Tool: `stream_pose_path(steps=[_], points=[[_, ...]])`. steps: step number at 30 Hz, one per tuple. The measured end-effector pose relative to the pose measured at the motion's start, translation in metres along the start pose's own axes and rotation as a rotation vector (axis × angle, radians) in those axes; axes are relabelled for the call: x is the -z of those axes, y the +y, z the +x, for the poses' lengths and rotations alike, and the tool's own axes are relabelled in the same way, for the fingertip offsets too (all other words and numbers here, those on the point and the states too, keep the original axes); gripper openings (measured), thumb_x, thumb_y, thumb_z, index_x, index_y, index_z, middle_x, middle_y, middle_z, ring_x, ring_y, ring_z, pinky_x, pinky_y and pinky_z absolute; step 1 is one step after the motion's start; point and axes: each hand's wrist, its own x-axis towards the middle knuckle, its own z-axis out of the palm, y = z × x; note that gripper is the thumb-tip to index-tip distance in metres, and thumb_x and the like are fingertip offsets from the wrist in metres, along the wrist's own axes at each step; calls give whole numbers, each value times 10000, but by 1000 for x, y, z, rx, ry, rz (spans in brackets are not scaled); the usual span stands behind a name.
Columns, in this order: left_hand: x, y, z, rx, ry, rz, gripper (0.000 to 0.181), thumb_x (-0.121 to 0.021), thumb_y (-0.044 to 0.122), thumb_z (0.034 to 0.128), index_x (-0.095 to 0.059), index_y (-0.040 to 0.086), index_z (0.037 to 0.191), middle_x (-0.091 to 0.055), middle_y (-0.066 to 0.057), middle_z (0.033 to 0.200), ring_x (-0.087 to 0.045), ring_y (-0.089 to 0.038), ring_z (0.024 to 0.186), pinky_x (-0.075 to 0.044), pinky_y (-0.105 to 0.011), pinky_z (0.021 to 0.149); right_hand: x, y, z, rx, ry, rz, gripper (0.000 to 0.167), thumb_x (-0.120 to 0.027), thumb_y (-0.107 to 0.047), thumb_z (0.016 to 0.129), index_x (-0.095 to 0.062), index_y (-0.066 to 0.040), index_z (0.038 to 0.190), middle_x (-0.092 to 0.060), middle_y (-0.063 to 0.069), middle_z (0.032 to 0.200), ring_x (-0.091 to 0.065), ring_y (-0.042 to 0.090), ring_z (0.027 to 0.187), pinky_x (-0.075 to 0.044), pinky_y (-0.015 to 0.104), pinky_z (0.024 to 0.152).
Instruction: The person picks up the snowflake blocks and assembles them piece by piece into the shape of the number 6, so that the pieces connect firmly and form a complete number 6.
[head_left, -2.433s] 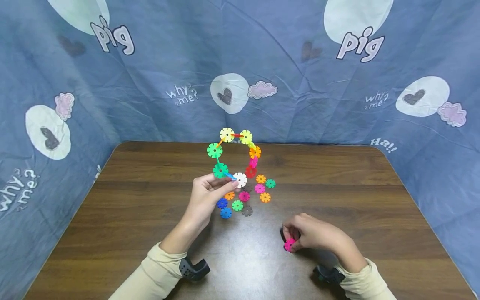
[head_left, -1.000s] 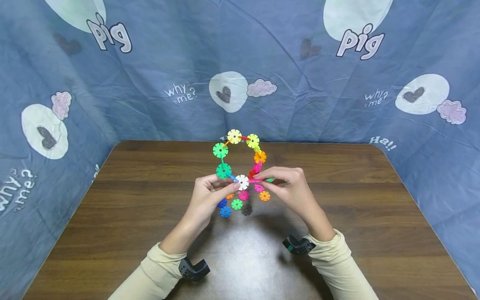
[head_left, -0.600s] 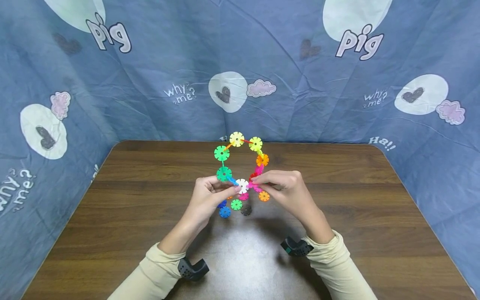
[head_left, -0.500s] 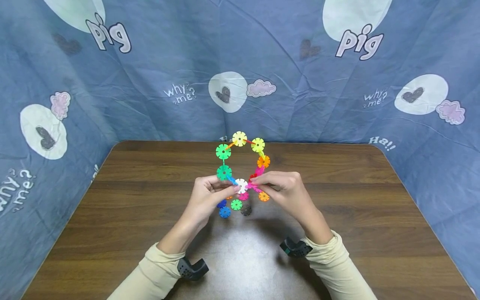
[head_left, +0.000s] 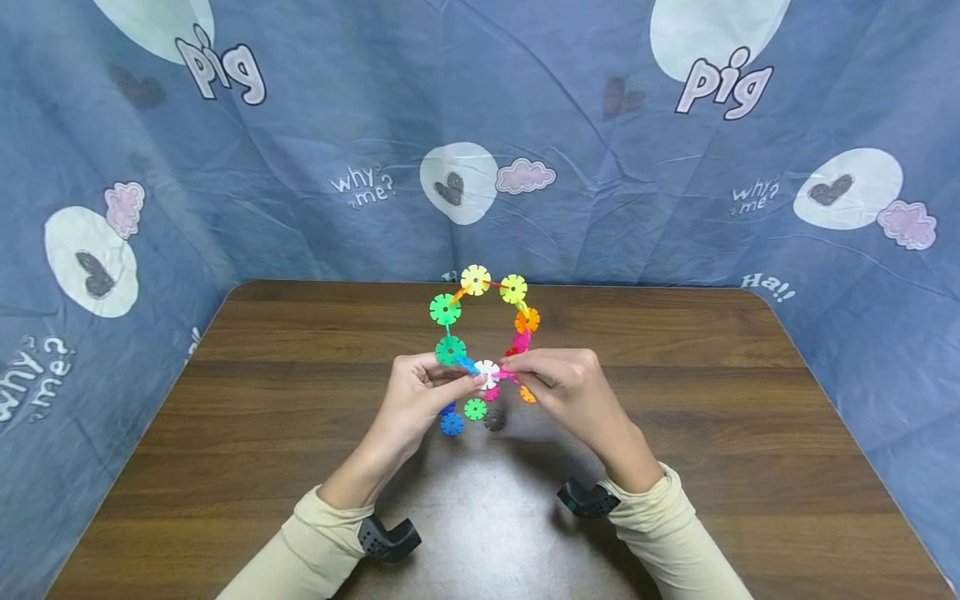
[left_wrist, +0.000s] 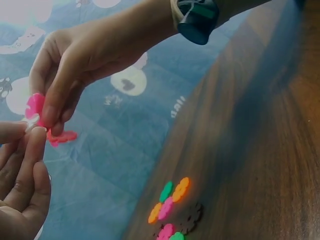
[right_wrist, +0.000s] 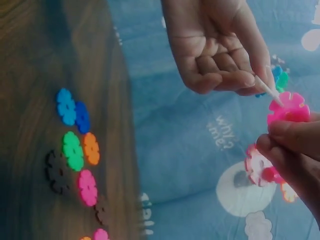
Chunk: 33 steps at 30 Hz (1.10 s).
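My left hand (head_left: 408,404) pinches a white slotted plastic disc (head_left: 487,375) between thumb and fingers. That disc is the lower end of a curved chain of interlocking discs held above the table, running up through green (head_left: 446,309) and pale yellow (head_left: 476,281) to orange (head_left: 527,320), then pink and red. My right hand (head_left: 581,396) pinches a bright pink disc (right_wrist: 290,106) at the white one's right edge. In the right wrist view the two discs meet edge to face; how deep the slots engage is unclear. Right fingers partly hide the chain's red end.
Several loose discs lie on the wooden table (head_left: 300,433) beneath the chain, including green (head_left: 476,409), blue (head_left: 452,424), dark brown (head_left: 494,418) and orange (head_left: 528,394). A blue printed cloth (head_left: 585,233) hangs behind the table and at both sides.
My right hand has come up and left from low over the table, bringing the pink disc to the white one. The left hand keeps its grip; the chain has shifted slightly right.
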Motion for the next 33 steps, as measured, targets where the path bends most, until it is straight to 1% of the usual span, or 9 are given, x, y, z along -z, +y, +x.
stream_pose_path(steps=[8, 11, 13, 16, 19, 22, 24, 28, 33], points=[[-3, 4, -1, -55, 38, 15, 109, -789, 21, 885, -740, -47, 955, -794, 53, 836, -771, -134, 758, -625, -273, 711, 5, -1, 4, -22, 7, 49, 278, -865, 80, 749, -801, -23, 1000, -809, 89, 927, -785, 199, 846, -623, 244, 773], [-3, 6, -2, -92, 58, 20, 86, -790, 26, 886, -742, -18, 943, -793, 57, 834, -769, -136, 769, -618, -266, 719, 10, 0, 5, -76, 57, 84, 306, -871, 78, 743, -777, -25, 1016, -793, 82, 946, -768, 170, 816, -613, 212, 701], [-3, 7, -2, -117, 68, 15, 62, -781, 6, 887, -741, 0, 934, -793, 55, 834, -780, -168, 780, -626, -281, 748, 12, 2, 5, -158, 120, 125, 294, -870, 89, 733, -736, -8, 977, -760, 88, 905, -737, 138, 751, -595, 197, 628], [-2, 8, -3, -128, 74, 12, 65, -789, 10, 883, -745, 23, 928, -795, 39, 842, -791, -194, 803, -630, -290, 775, 12, 5, 2, -360, 185, 267, 292, -850, 90, 756, -653, 13, 959, -704, 105, 870, -700, 84, 704, -578, 213, 566], [-2, 7, -4, -121, 67, 22, 112, -812, 38, 873, -749, -9, 953, -799, 18, 861, -783, -146, 807, -626, -276, 757, 10, 8, 1, -557, 139, 442, 293, -802, 81, 815, -633, 44, 1052, -721, 134, 923, -713, 67, 766, -612, 250, 617], [-4, 7, -5, -134, 62, 37, 182, -825, 45, 863, -741, -68, 978, -801, -7, 873, -776, -123, 813, -629, -282, 744, 8, 9, 0, -658, 43, 550, 231, -756, 60, 873, -663, 68, 1085, -771, 114, 977, -750, 119, 804, -638, 308, 657], [-4, 7, -5, -152, 64, 50, 191, -818, 31, 865, -735, -94, 982, -797, 0, 866, -776, -129, 808, -634, -299, 741, 9, 10, 0, -675, 23, 584, 159, -747, 56, 885, -689, 81, 1030, -792, 65, 948, -760, 157, 764, -641, 333, 651], [-5, 7, -4, -177, 98, 69, 176, -821, 22, 857, -736, -93, 960, -785, 21, 846, -765, -124, 795, -641, -319, 754, 12, 11, 0, -697, 75, 633, 117, -747, 39, 895, -707, 89, 992, -798, -61, 903, -763, 172, 714, -635, 350, 615], [-5, 6, -3, -172, 159, 74, 144, -805, -14, 854, -730, -96, 946, -774, 63, 819, -764, -119, 794, -635, -287, 762, 15, 9, 1, -715, 99, 653, 126, -739, 43, 897, -698, 110, 995, -792, -87, 888, -764, 167, 719, -630, 322, 613]])
